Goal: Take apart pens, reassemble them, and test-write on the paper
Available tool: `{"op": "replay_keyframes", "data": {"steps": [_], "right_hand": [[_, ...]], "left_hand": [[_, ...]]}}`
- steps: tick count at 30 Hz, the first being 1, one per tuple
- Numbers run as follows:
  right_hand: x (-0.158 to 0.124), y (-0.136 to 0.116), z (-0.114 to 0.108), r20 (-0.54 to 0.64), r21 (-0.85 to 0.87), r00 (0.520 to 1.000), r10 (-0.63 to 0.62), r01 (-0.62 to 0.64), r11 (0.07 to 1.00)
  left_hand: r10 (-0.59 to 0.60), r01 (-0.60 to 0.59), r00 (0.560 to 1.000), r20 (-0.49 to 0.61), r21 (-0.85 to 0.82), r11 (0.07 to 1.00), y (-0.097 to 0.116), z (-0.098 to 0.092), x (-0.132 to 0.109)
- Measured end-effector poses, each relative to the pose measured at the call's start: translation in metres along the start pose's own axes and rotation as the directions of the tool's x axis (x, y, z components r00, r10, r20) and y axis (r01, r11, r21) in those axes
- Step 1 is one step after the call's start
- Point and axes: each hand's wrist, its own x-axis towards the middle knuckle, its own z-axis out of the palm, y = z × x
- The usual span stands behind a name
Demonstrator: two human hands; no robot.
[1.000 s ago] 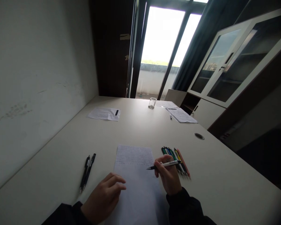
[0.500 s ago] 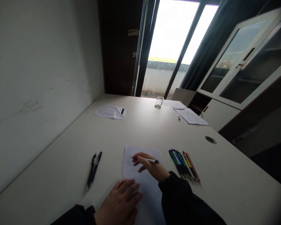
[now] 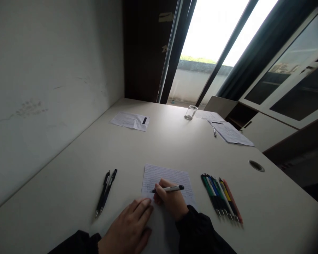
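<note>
Pen point(image 3: 169, 188): white barrel, dark ends, held almost level near the front middle of the table point(image 3: 161, 148).
Sheet point(image 3: 175, 174): lay flat under the pen, handwriting across its top, with the pen tip over its left half.
Right hand point(image 3: 172, 204): fingers pinched the pen near its tip, heel resting on the sheet.
Left hand point(image 3: 129, 229): lay flat at the sheet's lower left edge, fingers loosely together, holding nothing.
Black pens point(image 3: 106, 192): two lay side by side, left of the sheet.
Coloured pens point(image 3: 221, 199): lay in a row just right of the sheet.
Glass point(image 3: 190, 112): stood at the far end, near papers point(image 3: 231, 133).

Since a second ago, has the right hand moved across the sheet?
Yes. The right hand with its pen has shifted left, from the right edge of the sheet, beside the coloured pens, to its left part.
</note>
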Motion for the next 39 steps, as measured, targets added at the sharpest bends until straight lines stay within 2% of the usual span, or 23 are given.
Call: {"op": "replay_keyframes", "data": {"steps": [9, 18, 25, 33, 39], "right_hand": [[0.0026, 0.0027, 0.0024, 0.009, -0.049, 1.0, -0.004, 0.004, 0.999], [0.0037, 0.0018, 0.0036, 0.019, -0.094, 1.0, -0.002, 0.004, 0.996], [0.0037, 0.0015, 0.0037, -0.009, -0.062, 1.0, 0.023, -0.023, 0.998], [0.0026, 0.0, 0.0047, 0.004, -0.132, 1.0, -0.017, 0.017, 0.991], [0.0013, -0.0011, 0.0038, 0.019, -0.124, 1.0, -0.018, 0.021, 0.992]], "left_hand": [[-0.015, 0.015, 1.0, -0.005, 0.064, 0.998, -0.0117, 0.0093, -0.0007], [-0.019, 0.019, 1.0, 0.006, 0.075, 0.997, -0.0108, 0.0089, -0.0005], [-0.031, 0.031, 1.0, -0.002, 0.07, 0.997, -0.0104, 0.0085, -0.0007], [-0.036, 0.036, 0.999, 0.001, 0.07, 0.997, -0.0092, 0.0068, -0.0001], [-0.04, 0.04, 0.999, 0.0, 0.063, 0.997, -0.0087, 0.0053, -0.0002]]}}
